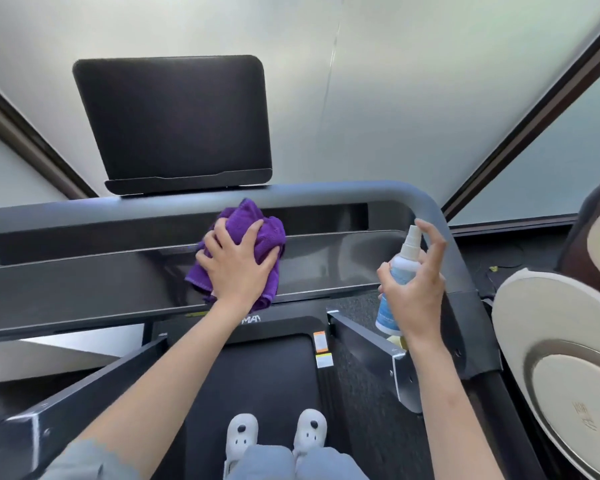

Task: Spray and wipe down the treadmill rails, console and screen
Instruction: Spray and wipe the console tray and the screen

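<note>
Purple cloth [243, 237], bunched up, lies on the glossy dark console [94, 289] of the treadmill, approx. in its middle. The left hand [238, 265] presses on top of it with fingers spread and slightly curled over the folds; the cloth sticks out above and below the palm. The right hand [416, 285] grips a spray bottle [397, 278], white w/ a pale blue label, held upright just beside the right end of the console; the index finger is raised near the white nozzle, the thumb and other fingers wrap the body.

The console is a long shiny black panel that reflects light, w/ a dark recess behind it. A grey rail [423, 202] runs along the top edge and bends down on the right side. Above the rail stands the screen [174, 123], black and switched off, tilted a bit, w/ a small ledge at its bottom.

Below, the black belt [257, 375] carries the person's feet in white slippers [274, 436] w/ dark dots, and grey trouser legs. Small white and orange stickers [321, 348] sit at the belt's front right corner. Metal side bars go left and right of the belt.

Room: a pale frosted wall or window [395, 81] behind the machine, w/ dark frames in diagonal at both sides. At right, a round beige device [551, 358] w/ a metal ring stands near the treadmill, on dark floor.
</note>
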